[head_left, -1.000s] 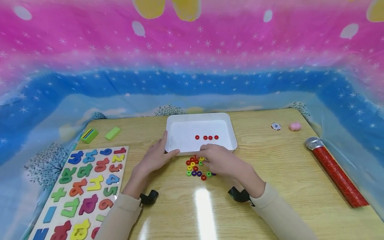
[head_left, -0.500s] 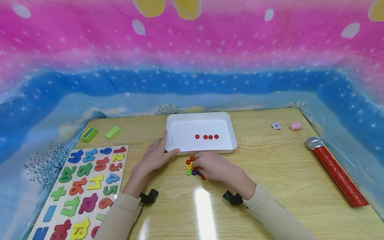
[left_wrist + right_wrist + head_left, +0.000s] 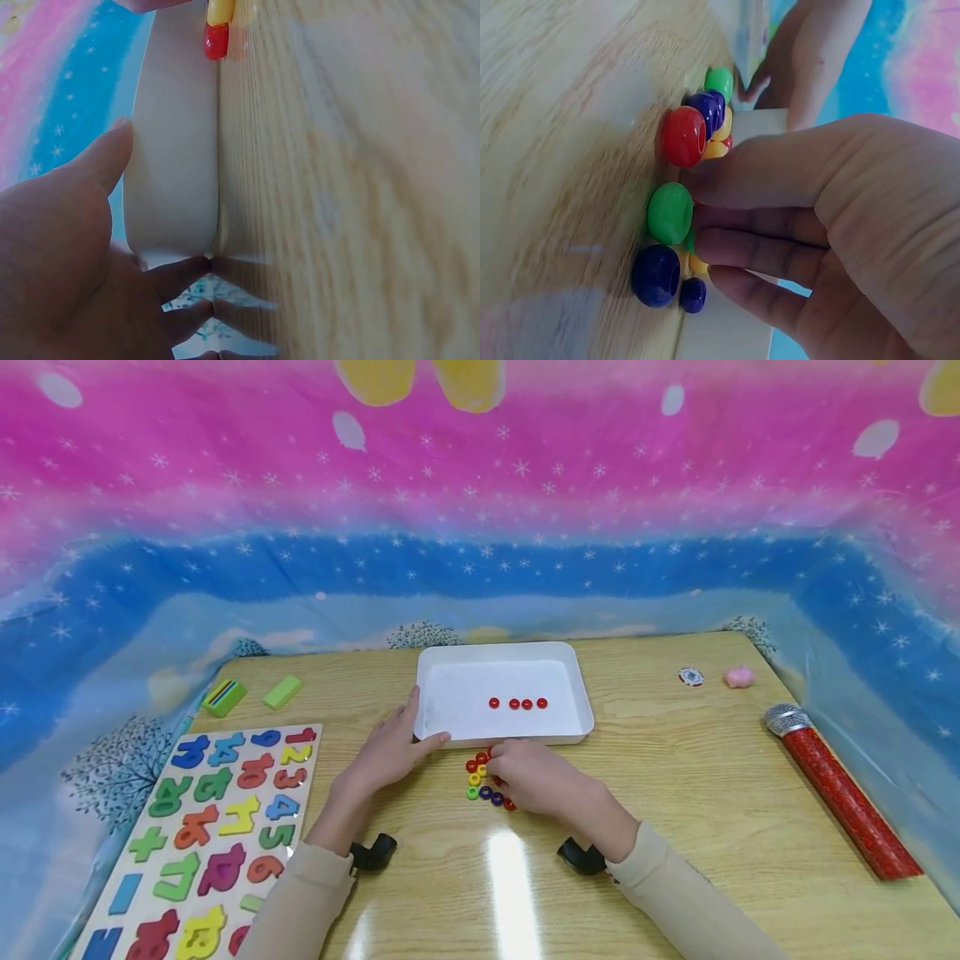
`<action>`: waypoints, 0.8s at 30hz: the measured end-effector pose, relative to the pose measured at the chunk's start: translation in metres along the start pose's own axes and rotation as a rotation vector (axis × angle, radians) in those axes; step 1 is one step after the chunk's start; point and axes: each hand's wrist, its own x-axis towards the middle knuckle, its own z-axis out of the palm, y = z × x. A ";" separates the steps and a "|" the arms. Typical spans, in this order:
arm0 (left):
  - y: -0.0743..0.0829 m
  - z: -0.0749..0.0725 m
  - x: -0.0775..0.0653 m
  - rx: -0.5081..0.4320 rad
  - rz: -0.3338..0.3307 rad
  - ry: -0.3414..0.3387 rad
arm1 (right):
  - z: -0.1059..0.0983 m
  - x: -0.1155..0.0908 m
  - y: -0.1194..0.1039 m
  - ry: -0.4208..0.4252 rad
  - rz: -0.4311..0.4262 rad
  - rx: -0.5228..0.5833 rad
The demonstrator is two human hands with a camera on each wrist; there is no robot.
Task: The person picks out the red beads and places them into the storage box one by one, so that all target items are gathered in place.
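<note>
A white tray [image 3: 457, 689] holds several red beads [image 3: 514, 703] in a loose row. At its left front corner my left hand [image 3: 384, 750] rests with straight, spread fingers; its thumb [image 3: 112, 150] touches the tray's side in the left wrist view. My right hand [image 3: 536, 777] reaches down into a pile of coloured ring beads in front of the tray. In the right wrist view its bent fingers sit by a green bead [image 3: 670, 214], a red bead [image 3: 684, 136] and a dark blue bead [image 3: 656, 276]. Whether a bead lies between thumb and forefinger is hidden.
A number puzzle board [image 3: 217, 827] lies to the left, with two green blocks [image 3: 225, 698] [image 3: 282, 692] behind it. To the right are a poker chip [image 3: 691, 677], a pink pig figure [image 3: 738, 676] and a red microphone [image 3: 840, 789]. A patterned cloth hangs behind the table.
My right hand has shifted slightly left and down over the bead pile, covering more of it, and stays there. The left hand and the tray hold their place.
</note>
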 end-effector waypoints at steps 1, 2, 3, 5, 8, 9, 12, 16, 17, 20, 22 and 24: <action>0.000 0.000 0.000 0.000 -0.001 0.000 | 0.000 0.000 0.000 0.001 -0.001 0.001; 0.000 0.000 0.000 -0.001 -0.002 -0.001 | -0.001 0.000 0.001 0.002 -0.003 0.005; 0.000 0.000 0.000 0.000 -0.001 0.000 | -0.002 0.000 0.002 0.000 0.001 0.013; 0.000 0.000 0.001 0.004 -0.001 0.001 | -0.007 0.000 0.004 0.009 0.006 0.028; 0.000 0.000 0.001 0.003 -0.001 0.009 | -0.017 -0.002 0.013 0.048 0.035 0.044; 0.000 0.001 0.001 0.005 -0.001 0.011 | -0.021 -0.003 0.017 0.065 0.055 0.045; 0.000 0.001 0.001 0.000 -0.003 0.011 | -0.030 -0.007 0.032 0.128 0.121 0.047; 0.001 0.001 0.001 0.001 -0.004 0.008 | -0.035 -0.010 0.054 0.191 0.240 0.033; 0.001 0.001 0.000 0.000 -0.004 0.009 | -0.036 -0.010 0.060 0.189 0.275 0.024; 0.002 0.001 -0.001 0.000 -0.005 0.011 | -0.034 -0.005 0.073 0.167 0.357 -0.015; 0.002 0.001 -0.001 -0.002 -0.005 0.012 | -0.031 0.001 0.079 0.133 0.398 -0.036; 0.002 0.001 -0.002 -0.003 -0.006 0.013 | -0.028 0.007 0.083 0.108 0.416 -0.056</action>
